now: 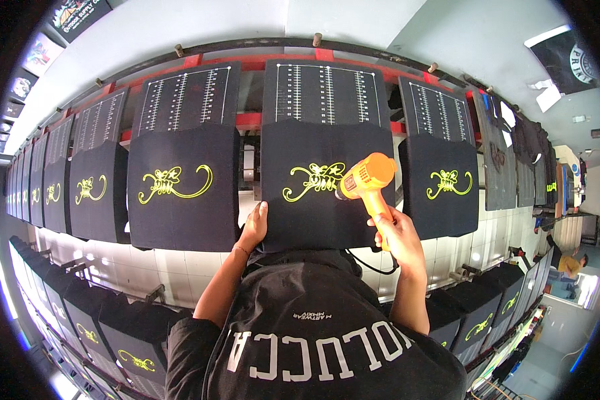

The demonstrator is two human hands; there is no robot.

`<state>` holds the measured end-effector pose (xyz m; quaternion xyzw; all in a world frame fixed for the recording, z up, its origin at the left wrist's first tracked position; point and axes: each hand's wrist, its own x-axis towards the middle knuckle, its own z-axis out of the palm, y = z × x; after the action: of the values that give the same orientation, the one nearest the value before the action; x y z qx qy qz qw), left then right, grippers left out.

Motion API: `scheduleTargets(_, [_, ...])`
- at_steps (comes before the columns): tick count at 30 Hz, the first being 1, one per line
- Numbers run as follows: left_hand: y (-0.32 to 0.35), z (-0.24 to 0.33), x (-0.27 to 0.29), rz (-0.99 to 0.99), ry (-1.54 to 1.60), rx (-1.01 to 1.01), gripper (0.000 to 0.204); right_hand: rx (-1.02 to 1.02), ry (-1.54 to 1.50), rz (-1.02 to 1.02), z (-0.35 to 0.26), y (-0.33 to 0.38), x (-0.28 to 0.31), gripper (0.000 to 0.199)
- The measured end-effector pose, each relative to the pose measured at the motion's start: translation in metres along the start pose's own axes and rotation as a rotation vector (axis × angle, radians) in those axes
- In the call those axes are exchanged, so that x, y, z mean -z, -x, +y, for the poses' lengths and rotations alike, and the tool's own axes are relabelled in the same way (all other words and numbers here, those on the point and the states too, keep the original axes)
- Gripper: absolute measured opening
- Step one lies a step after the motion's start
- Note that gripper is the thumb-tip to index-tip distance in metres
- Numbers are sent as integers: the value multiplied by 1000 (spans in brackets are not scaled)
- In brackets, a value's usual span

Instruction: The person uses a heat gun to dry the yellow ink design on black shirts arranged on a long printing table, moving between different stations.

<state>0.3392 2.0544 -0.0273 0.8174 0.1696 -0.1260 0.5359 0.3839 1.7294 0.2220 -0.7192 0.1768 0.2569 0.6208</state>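
Heat gun (372, 172): orange, its handle wrapped by the right fingers (383, 235); the head sits just beyond them, nozzle pointing left.
Left fingers (261, 215): together, at the black cloth's (313, 230) left edge; from here I can't tell whether they grip it.
Yellow print (315, 179): on that cloth, between and beyond both sets of fingers.
Hidden: the print's right end, blocked by the gun; the lower handle, inside the right fingers.
Cord (379, 271): black, curving below the right fingers, ends out of sight.
Ruled board (343, 93): beyond the fingers, under the cloth.
Neighbouring cloths (180, 223): either side of the fingers, similarly printed.
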Motion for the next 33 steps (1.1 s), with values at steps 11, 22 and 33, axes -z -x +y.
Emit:
scheduleTargets(11, [7, 28, 8, 2, 16, -42, 60, 18, -26, -23, -4, -9, -20, 40])
scheduleTargets(22, [7, 30, 10, 22, 3, -51, 57, 56, 108, 33, -14, -32, -32, 33])
scheduleTargets(33, [6, 31, 11, -17, 30, -43, 55, 68, 91, 39, -21, -48, -38, 31])
